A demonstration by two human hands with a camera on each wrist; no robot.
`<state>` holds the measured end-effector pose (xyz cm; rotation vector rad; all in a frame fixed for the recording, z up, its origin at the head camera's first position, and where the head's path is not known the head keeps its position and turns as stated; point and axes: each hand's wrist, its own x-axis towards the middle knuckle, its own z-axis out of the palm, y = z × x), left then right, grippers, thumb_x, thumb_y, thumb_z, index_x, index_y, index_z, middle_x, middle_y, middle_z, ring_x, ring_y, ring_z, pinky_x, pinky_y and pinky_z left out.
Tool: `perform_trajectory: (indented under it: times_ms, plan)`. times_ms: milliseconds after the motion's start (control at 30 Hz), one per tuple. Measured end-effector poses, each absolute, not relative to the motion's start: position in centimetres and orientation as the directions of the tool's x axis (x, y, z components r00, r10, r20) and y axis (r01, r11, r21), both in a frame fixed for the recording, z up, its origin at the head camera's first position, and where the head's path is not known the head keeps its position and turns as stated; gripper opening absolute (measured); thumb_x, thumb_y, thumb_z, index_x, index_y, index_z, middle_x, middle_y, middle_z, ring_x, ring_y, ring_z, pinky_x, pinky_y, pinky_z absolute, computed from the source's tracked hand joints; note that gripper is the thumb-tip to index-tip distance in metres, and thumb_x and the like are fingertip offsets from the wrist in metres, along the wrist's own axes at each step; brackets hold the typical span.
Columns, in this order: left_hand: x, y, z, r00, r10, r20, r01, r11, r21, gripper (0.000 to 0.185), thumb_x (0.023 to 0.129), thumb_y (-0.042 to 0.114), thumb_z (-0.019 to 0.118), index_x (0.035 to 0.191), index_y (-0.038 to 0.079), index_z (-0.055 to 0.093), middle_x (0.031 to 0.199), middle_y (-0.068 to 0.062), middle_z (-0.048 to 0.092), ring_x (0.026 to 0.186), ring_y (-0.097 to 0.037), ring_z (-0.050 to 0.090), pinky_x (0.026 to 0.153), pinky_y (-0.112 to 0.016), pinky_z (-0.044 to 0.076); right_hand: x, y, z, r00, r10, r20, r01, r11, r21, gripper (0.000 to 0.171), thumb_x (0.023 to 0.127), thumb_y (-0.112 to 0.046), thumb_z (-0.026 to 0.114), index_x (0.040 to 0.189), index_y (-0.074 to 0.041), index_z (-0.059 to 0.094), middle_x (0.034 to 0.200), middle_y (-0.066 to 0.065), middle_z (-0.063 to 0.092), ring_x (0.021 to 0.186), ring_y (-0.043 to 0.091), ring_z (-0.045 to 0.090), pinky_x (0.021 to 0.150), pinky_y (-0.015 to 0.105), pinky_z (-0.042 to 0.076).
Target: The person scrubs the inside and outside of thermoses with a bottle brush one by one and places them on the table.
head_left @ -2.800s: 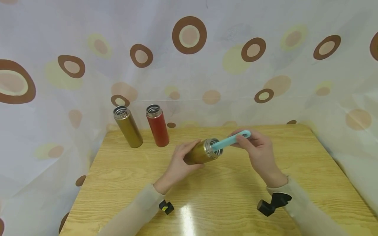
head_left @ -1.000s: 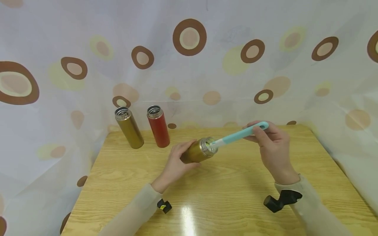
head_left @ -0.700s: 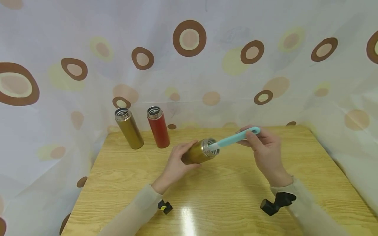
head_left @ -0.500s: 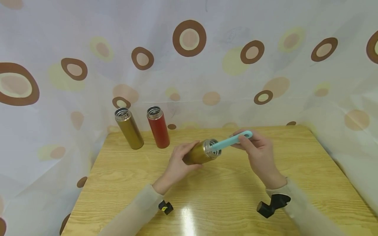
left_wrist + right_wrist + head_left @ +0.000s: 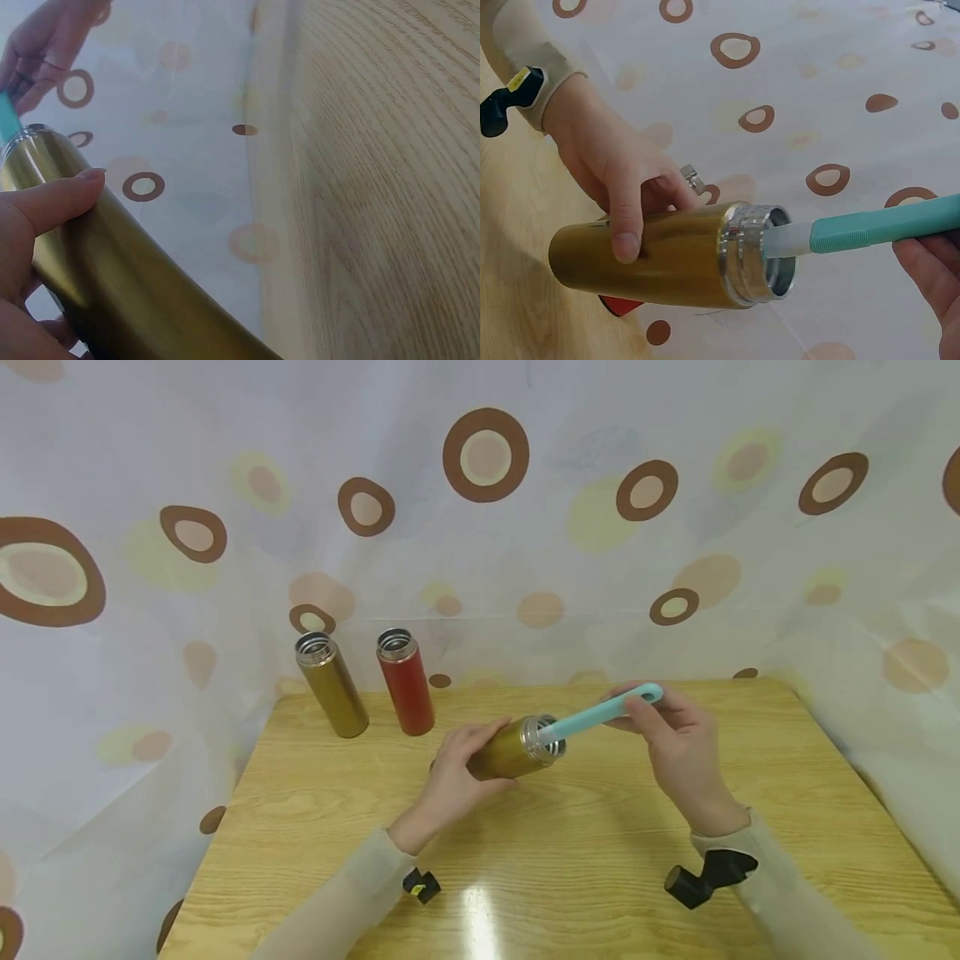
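Note:
My left hand point(image 5: 453, 772) grips a gold thermos bottle point(image 5: 660, 259) round its body, thumb on the near side. The bottle is tilted, with its open steel mouth point(image 5: 759, 255) facing right; no lid is on it. Between thumb and fingers, my right hand point(image 5: 681, 756) holds the teal handle of a bottle brush point(image 5: 600, 716). Its pale shaft runs into the mouth, and the brush head is hidden inside. In the left wrist view, the handle point(image 5: 9, 118) rises from the bottle's neck.
Back left on the wooden table point(image 5: 600, 877), a second gold bottle point(image 5: 335, 697) and a red bottle point(image 5: 407, 693) stand upright without lids. Patterned sheeting point(image 5: 480, 568) hangs behind the table and along its sides.
My right hand drew the brush outward, pushed it deep into the bottle, and has now pulled it partly back to the upper right. The left hand keeps its grip with only slight shifts.

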<state>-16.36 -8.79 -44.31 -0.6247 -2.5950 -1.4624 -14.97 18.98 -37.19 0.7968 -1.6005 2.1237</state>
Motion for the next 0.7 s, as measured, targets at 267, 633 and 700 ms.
perform_trajectory:
  times_ms: [267,633,700]
  plan:
    - [-16.8,-9.7,-44.7,-0.923,0.277,0.268,0.37,0.441,0.817,0.082,0.076,0.017,0.095,0.149,0.027,0.059,0.141,-0.006,0.061,0.133,-0.029,0.047,0.111,-0.057,0.037,-15.5,20.0,-36.3,-0.741,0.01,0.672,-0.61,-0.43,-0.666,0.019,0.101,0.019,0.047,0.109,0.025,0.064,0.105,0.019,0.075,0.098,0.027,0.074,0.087,0.04,0.061]
    - [-16.4,-9.0,-44.2,-0.925,0.294,0.24,0.352,0.427,0.833,0.082,0.076,0.015,0.095,0.149,0.029,0.059,0.14,-0.005,0.062,0.131,-0.029,0.047,0.109,-0.057,0.039,-14.8,18.5,-37.7,-0.794,-0.143,0.59,-0.574,-0.141,-0.807,0.017,0.102,0.011,0.056,0.115,0.018,0.064,0.111,0.007,0.075,0.099,0.018,0.075,0.091,0.039,0.06]
    - [-16.4,-8.8,-44.1,-0.924,0.298,0.24,0.353,0.423,0.834,0.082,0.076,0.016,0.095,0.149,0.026,0.06,0.14,-0.004,0.063,0.131,-0.028,0.047,0.109,-0.056,0.039,-14.7,18.2,-37.9,-0.8,-0.17,0.575,-0.568,-0.091,-0.818,0.016,0.101,0.009,0.058,0.115,0.016,0.065,0.11,0.004,0.076,0.098,0.016,0.075,0.092,0.038,0.06]
